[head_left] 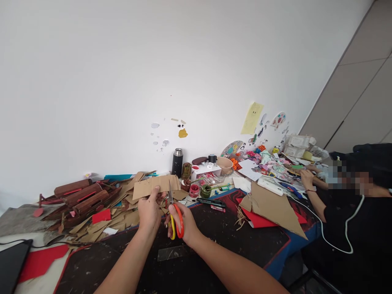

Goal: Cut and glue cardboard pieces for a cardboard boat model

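My left hand (150, 209) pinches a strip of brown cardboard (147, 188) by its lower edge, thumb on top, above the dark mat (208, 237). In my right hand (185, 224) is a pair of scissors (179, 220) with one orange and one yellow handle. Their blades point up and away from me and meet the cardboard near its right end. How far the blades cut into it I cannot tell. A clear flat strip (173, 253) lies on the mat below my hands.
Cardboard scraps (122, 220) and brown-red model boats (82, 198) fill the left side. Behind my hands stand a black flask (177, 162) and paint jars (206, 191). A large cardboard sheet (272, 210) lies over red paper at right. A co-worker (361, 228) sits far right.
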Available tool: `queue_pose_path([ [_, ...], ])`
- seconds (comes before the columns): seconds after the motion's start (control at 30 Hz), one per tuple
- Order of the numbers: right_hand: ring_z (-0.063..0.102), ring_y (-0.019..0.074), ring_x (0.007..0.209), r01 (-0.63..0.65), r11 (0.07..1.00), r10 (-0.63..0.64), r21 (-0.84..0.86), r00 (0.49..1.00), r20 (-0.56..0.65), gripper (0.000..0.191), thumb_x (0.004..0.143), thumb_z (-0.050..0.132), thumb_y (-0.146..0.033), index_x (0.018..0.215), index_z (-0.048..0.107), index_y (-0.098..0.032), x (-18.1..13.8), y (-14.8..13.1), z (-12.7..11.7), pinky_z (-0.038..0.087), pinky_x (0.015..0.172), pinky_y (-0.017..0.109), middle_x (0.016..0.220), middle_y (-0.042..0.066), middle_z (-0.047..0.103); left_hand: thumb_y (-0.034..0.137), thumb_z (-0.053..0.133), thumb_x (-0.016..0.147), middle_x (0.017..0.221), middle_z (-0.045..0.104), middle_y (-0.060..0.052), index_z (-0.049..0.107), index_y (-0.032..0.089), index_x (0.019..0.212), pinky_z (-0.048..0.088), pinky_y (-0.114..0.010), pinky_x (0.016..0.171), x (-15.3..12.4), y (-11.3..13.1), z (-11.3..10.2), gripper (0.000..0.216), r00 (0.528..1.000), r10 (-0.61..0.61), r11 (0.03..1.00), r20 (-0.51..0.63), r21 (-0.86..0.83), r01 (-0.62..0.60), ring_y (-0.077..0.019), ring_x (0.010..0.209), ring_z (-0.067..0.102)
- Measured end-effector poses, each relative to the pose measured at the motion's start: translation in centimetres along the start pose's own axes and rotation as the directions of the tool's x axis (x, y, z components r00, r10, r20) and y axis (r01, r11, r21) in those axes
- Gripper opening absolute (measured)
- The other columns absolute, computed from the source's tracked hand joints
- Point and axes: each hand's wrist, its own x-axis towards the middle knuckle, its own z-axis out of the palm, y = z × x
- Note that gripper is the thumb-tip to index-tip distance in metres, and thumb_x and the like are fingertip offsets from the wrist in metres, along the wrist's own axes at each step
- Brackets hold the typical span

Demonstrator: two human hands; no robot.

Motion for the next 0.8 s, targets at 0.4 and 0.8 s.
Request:
queue_pose_path([
  [0.4, 0.054, 0.0106, 0.032, -0.045, 0.999, 0.045, -0.020, 0.999, -0.005, 0.079, 0.067, 0.078, -0.091, 0.094, 0.051, -0.022, 0.20, 0.06, -0.21, 0.045, 0.033, 0.023, 0.068, -0.003, 0.071, 0.031, 0.091, 0.057, 0.074, 0.072, 0.000, 0.067, 0.017, 0.089, 0.058, -0.030, 0.062, 0.25, -0.38, -0.20, 0.042, 1.000, -0.008, 1.000, 0.013, 0.015, 0.008, -0.0150, 0.060, 0.067],
  [0.8, 0.054, 0.0105, 0.032, -0.028, 0.999, 0.028, -0.032, 0.999, -0.026, 0.076, 0.068, 0.079, -0.090, 0.089, 0.051, -0.022, 0.14, -0.32, 0.26, 0.044, 0.031, 0.021, 0.062, -0.005, 0.065, 0.032, 0.089, 0.060, 0.074, 0.070, 0.001, 0.067, 0.017, 0.090, 0.058, -0.030, 0.063, 0.20, -0.76, -0.23, 0.040, 1.000, 0.010, 1.000, -0.006, 0.014, -0.010, -0.0143, 0.060, 0.067],
])
